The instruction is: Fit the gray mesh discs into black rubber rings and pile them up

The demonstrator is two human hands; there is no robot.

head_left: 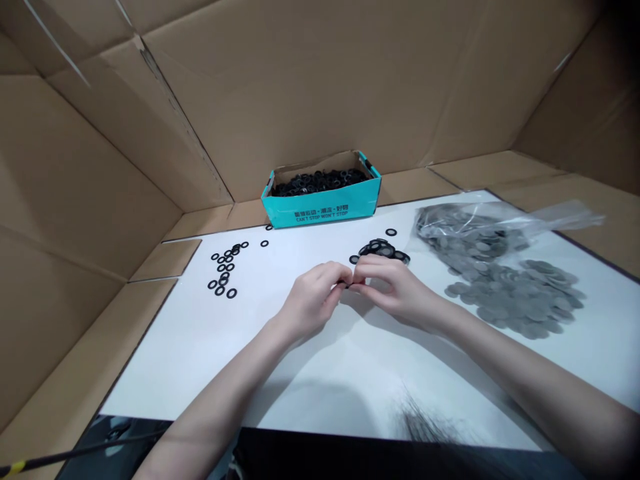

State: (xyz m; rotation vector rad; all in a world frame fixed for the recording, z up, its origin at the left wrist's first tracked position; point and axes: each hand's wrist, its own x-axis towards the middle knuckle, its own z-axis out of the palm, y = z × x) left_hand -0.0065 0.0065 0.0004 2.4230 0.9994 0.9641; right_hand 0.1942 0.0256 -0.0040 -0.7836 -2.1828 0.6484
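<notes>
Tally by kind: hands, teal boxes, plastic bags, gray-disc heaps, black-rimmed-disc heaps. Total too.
Hands, left hand and right hand: 2
Teal box: 1
Plastic bag: 1
Gray-disc heap: 1
Black-rimmed-disc heap: 1
Total: 6

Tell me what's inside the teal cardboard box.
The teal cardboard box holds a loose heap of black rings. Only the top layer shows; it covers whatever lies beneath, including the box's floor.

Rings (224,281) left — discs (530,300) right
</notes>
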